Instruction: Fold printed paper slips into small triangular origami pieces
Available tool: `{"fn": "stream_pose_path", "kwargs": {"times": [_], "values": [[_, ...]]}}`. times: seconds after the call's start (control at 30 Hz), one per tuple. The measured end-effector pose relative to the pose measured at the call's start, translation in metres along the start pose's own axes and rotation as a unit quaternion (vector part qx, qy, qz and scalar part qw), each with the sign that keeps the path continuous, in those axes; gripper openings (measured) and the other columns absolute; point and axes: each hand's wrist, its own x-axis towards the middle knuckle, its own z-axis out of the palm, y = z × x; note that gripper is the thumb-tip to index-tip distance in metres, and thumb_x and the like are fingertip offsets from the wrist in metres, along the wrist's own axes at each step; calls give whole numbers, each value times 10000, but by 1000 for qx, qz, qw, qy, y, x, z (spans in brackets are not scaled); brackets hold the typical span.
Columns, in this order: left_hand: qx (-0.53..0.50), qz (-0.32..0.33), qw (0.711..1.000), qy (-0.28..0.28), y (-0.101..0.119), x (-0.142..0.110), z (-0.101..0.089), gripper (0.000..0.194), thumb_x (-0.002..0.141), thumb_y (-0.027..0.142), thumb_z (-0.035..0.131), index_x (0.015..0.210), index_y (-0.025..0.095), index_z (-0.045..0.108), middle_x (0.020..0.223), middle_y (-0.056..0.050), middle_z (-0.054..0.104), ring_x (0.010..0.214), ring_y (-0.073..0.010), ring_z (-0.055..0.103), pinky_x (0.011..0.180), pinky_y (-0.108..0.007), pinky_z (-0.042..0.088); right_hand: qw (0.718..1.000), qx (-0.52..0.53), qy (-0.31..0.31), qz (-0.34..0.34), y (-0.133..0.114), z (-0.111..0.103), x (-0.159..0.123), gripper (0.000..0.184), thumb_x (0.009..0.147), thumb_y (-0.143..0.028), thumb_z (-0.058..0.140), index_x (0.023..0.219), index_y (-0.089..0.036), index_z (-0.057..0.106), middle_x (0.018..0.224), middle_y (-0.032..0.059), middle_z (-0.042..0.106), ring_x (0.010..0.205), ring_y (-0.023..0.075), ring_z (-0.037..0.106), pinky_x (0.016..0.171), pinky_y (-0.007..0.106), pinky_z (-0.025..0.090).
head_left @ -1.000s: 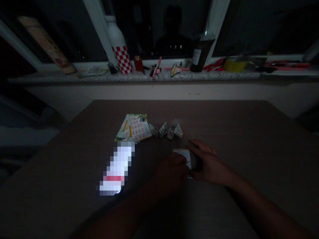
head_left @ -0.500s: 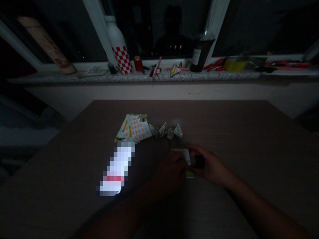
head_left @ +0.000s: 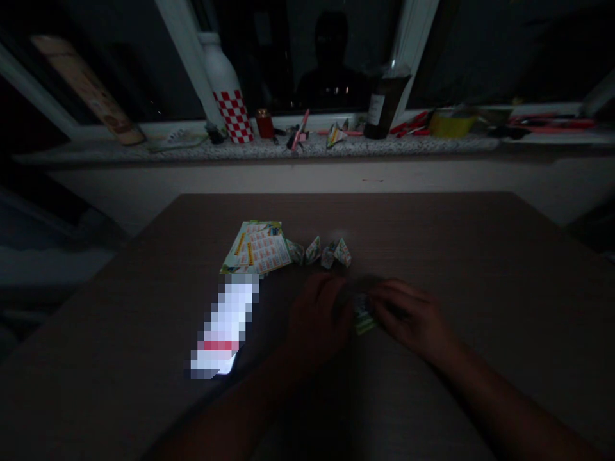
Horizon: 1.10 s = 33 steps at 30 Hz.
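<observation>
A small printed paper sheet (head_left: 364, 321), white and green, is between my two hands above the table. My right hand (head_left: 413, 315) pinches its right side with thumb and fingers. From the left, my left hand (head_left: 321, 315) closes its curled fingers at the paper's other edge; they are dark and a little blurred. Much of the sheet is hidden by the hands. Just beyond stands a row of several small folded paper pieces (head_left: 313, 251). Left of them lies a stack of printed paper sheets (head_left: 269, 251).
A lit phone (head_left: 223, 326), its screen pixelated, lies on the wooden table (head_left: 432, 230) left of my hands. On the stone windowsill (head_left: 273, 150) are a checkered white bottle (head_left: 233, 105), a dark bag (head_left: 379, 112), a yellow container (head_left: 451, 123) and several pens (head_left: 300, 131).
The paper has turned and shows less of its printed face between my hands. My left hand has shifted slightly left, and my right hand's fingers have come together over the sheet.
</observation>
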Motion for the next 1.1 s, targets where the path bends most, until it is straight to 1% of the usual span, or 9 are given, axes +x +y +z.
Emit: {"fn": "stream_pose_path", "kwargs": {"times": [0.07, 0.17, 0.23, 0.37, 0.43, 0.53, 0.63, 0.8, 1.1], "values": [[-9, 8, 1000, -11, 0, 0, 0, 219, 877, 238, 519, 1091, 191, 532, 1045, -83, 575, 975, -199, 558, 838, -341, 490, 1000, -9, 2, -28, -3, -1, 1, 188, 861, -176, 542, 996, -230, 661, 901, 61, 690, 816, 179, 663, 714, 302, 554], [-23, 16, 999, -19, 1, 0, -1, 119, 904, 213, 471, 976, 178, 560, 944, -70, 595, 864, -172, 567, 765, -307, 489, 999, -25, 0, -45, -4, -2, 1, 194, 854, -171, 554, 1012, -229, 651, 863, 60, 682, 782, 184, 650, 699, 321, 550], [-29, 19, 999, -17, 0, 1, -2, 114, 911, 197, 452, 943, 172, 559, 911, -67, 598, 831, -163, 562, 748, -299, 482, 998, -27, 15, -46, -2, -3, 0, 186, 841, -160, 580, 1004, -224, 643, 851, 57, 675, 771, 182, 643, 693, 321, 546], [-25, 12, 1000, -15, -1, 0, -3, 98, 900, 205, 467, 925, 172, 555, 902, -65, 599, 845, -173, 566, 758, -309, 481, 998, -23, 44, -47, 1, -6, 0, 159, 819, -138, 617, 953, -220, 635, 826, 48, 665, 758, 174, 635, 683, 310, 535], [-9, 16, 1000, 5, -1, 0, -4, 93, 873, 225, 507, 928, 173, 562, 927, -74, 599, 888, -191, 567, 793, -331, 483, 997, -29, 44, -54, 1, -8, 1, 161, 817, -133, 616, 950, -222, 633, 823, 48, 665, 754, 175, 632, 683, 317, 531], [7, 39, 998, 56, 2, 1, -6, 149, 826, 240, 569, 956, 167, 569, 989, -92, 587, 954, -212, 556, 851, -362, 474, 996, -44, 36, -73, -2, -8, 2, 175, 813, -127, 613, 958, -222, 633, 827, 54, 667, 752, 182, 626, 680, 332, 524], [10, 78, 994, 74, 6, 3, -10, 160, 806, 217, 597, 954, 160, 575, 998, -93, 582, 964, -208, 546, 858, -362, 461, 994, -57, 24, -94, -4, -7, 3, 176, 807, -126, 617, 958, -214, 639, 819, 58, 667, 748, 188, 617, 684, 342, 513], [30, 123, 991, 46, 10, 6, -9, 49, 817, 191, 570, 858, 171, 588, 937, -70, 603, 903, -193, 549, 828, -359, 441, 988, -88, 4, -124, -7, -5, 2, 163, 812, -128, 613, 957, -197, 647, 820, 61, 666, 766, 195, 596, 706, 354, 491], [32, 150, 988, 31, 6, 8, -3, 43, 799, 169, 554, 802, 149, 592, 947, -99, 617, 887, -211, 552, 792, -372, 449, 982, -108, -16, -152, -12, -2, 4, 103, 820, -119, 613, 913, -139, 652, 743, 73, 641, 722, 200, 570, 664, 361, 467]]}}
